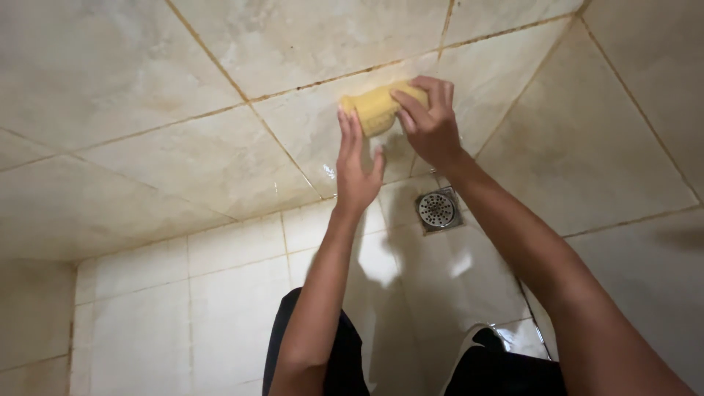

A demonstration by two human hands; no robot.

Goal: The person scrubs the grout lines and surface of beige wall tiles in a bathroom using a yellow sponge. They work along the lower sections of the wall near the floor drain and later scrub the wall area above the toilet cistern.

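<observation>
Both arms stretched far: right hand (431,121) grips yellow sponge (378,107) against beige wall tile (308,139), left hand (356,165) open-fingered, touching sponge's left end.

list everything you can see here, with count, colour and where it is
sponge: one, yellow, pressed against a wall tile near the top middle, between the two hands
wall tiles: several large ones, beige with brownish grout lines, filling the upper part of the view
floor tiles: many smaller ones, pale cream and wet-looking, in the lower part
floor drain: one, round perforated metal cover in a square frame, on the floor just below the hands
dark shorts: one pair, black, at the bottom edge
left hand: one, fingers upright, touching the sponge's left end
right hand: one, fingers curled over the sponge's right side, holding it to the tile
</observation>
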